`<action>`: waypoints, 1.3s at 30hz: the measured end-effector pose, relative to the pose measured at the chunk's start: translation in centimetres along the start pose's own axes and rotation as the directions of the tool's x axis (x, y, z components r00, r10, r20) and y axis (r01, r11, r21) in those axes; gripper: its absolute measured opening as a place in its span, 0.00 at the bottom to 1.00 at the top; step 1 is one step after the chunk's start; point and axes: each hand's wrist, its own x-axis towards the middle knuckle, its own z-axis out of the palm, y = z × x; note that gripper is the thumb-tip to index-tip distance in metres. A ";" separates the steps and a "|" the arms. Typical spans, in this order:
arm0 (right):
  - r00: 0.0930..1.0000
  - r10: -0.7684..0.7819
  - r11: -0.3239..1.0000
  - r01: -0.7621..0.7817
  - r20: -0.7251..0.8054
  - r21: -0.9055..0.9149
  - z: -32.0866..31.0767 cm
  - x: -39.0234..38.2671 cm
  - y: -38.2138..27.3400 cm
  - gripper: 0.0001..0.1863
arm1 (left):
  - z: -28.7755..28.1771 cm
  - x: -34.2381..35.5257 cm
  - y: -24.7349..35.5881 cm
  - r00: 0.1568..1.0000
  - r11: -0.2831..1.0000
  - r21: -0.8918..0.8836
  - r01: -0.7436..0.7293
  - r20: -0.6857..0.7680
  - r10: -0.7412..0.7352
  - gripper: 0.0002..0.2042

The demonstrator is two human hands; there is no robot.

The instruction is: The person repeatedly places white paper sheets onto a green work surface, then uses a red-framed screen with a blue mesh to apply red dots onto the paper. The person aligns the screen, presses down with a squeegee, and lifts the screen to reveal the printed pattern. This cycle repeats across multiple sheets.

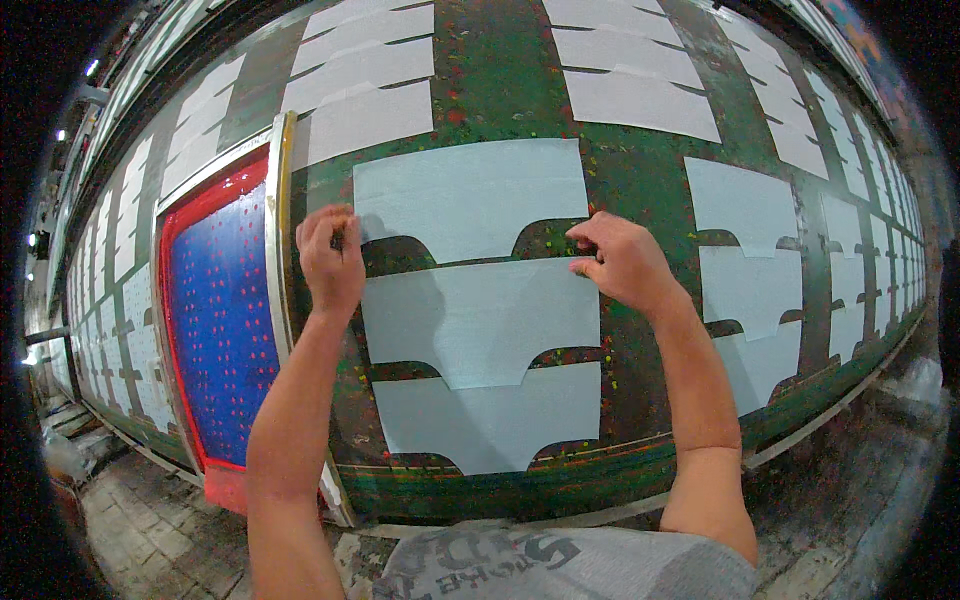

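My left hand (332, 255) hovers at the left edge of a pale blue cut piece (468, 185), its fingers curled together; whatever they may hold is hidden. My right hand (618, 262) is over the right side of the column of pieces, its thumb and forefinger apart and bent, with nothing visible between them. A second pale blue piece (480, 310) lies just below the first, between my hands, and a third (490, 410) below that. All lie flat on a long green table (460, 490) speckled with coloured paint. My forearms cast shadows across the pieces.
A screen frame (218, 320) with red border and blue dotted mesh stands to my left, beside my forearm. Rows of white pieces (625, 55) lie along the far side, and more pale blue pieces (740, 205) continue rightward and leftward. A tiled floor (140, 520) shows below the table edge.
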 end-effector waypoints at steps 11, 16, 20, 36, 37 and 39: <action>0.954 -0.114 0.967 0.043 0.277 0.249 -2.4 -2.3 -3.5 0.05 | -5.0 -5.8 3.9 0.946 0.999 -0.030 -0.011 0.323 0.020 0.25; 0.979 0.109 0.889 -0.173 0.171 0.425 -2.7 -3.6 -2.6 0.08 | -4.5 -5.5 3.3 0.943 1.000 0.003 0.016 0.333 -0.016 0.12; 0.969 0.246 0.904 -0.220 -0.023 0.367 0.4 -2.9 -1.2 0.10 | -3.7 -5.6 2.8 0.962 0.996 -0.033 0.077 0.266 -0.066 0.05; 0.918 0.232 0.966 -0.179 -0.321 0.187 3.9 -3.0 -0.6 0.09 | -2.8 -5.7 3.3 0.973 0.991 0.080 0.106 0.197 -0.120 0.17; 0.915 0.261 0.959 -0.208 -0.307 0.195 3.9 -3.1 -0.6 0.09 | -2.8 -5.8 4.0 0.977 0.990 0.102 0.102 0.175 -0.118 0.24; 0.911 0.275 0.954 -0.218 -0.308 0.207 4.0 -3.1 -0.6 0.10 | -2.7 -6.2 5.9 0.970 0.980 0.199 0.020 0.235 -0.067 0.37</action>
